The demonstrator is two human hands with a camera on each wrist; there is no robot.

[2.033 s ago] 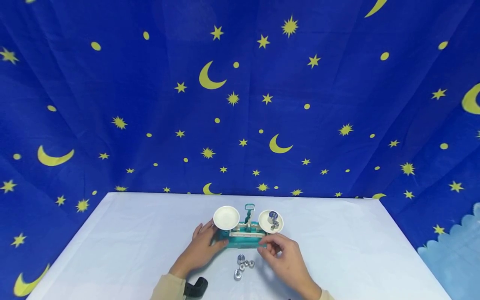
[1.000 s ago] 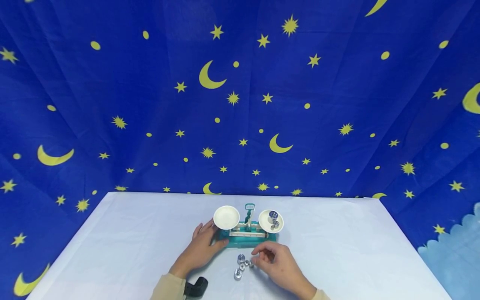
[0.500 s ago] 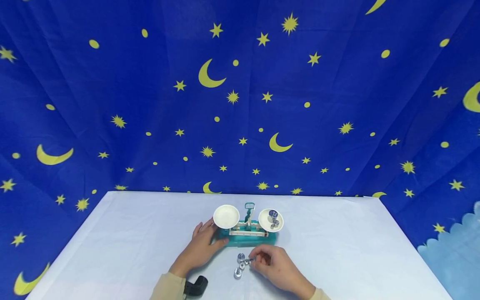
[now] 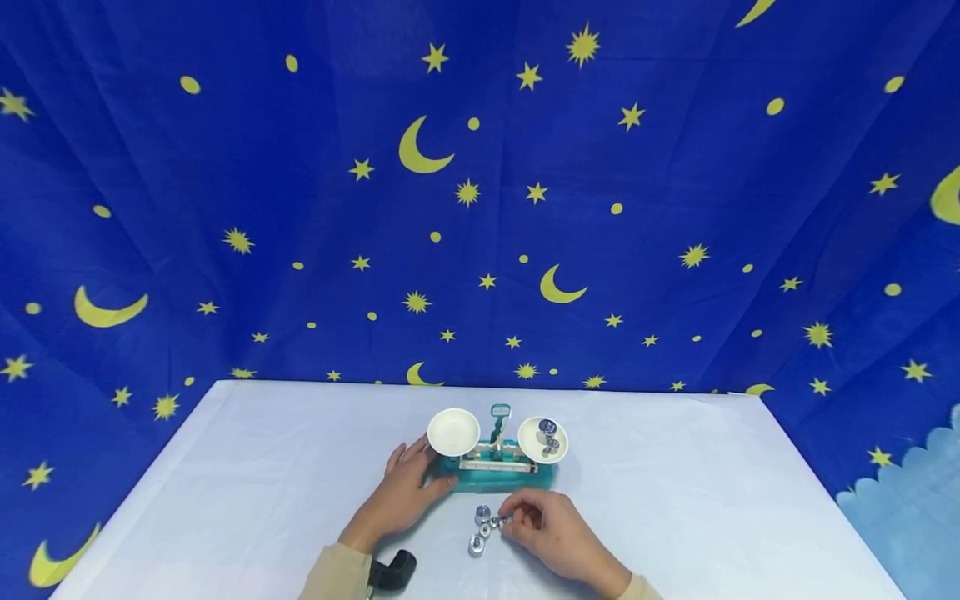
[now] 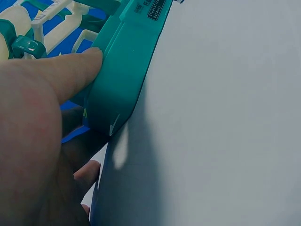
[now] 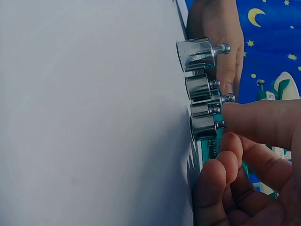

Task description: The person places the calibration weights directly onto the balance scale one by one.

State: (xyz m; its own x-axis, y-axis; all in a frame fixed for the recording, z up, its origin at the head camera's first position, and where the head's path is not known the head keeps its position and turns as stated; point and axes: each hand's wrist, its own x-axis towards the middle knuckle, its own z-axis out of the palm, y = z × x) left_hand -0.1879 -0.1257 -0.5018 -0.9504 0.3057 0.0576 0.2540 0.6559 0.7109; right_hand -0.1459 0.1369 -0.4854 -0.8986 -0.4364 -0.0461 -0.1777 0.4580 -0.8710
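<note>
A green balance scale (image 4: 495,481) stands on the table, with its left pan (image 4: 453,432) bare and weights (image 4: 547,428) in its right pan (image 4: 529,447). My left hand (image 4: 405,497) grips the left end of its base, thumb on top and fingers round the end, as the left wrist view shows. Below the scale, my right hand (image 4: 561,533) pinches the knob of a small metal weight (image 6: 203,128) between thumb and forefinger; the forefinger's tip is hidden behind the thumb. More knobbed weights stand close beside it, among them a larger one (image 6: 196,54).
The white table (image 4: 690,492) extends to both sides of the scale. A black band (image 4: 393,572) sits at my left wrist. A blue cloth (image 4: 480,208) with yellow moons and stars hangs behind the table and along its sides.
My right hand has moved from the scale's front right edge down to the loose weights and closed finger and thumb at the rightmost one. The left hand stays on the base.
</note>
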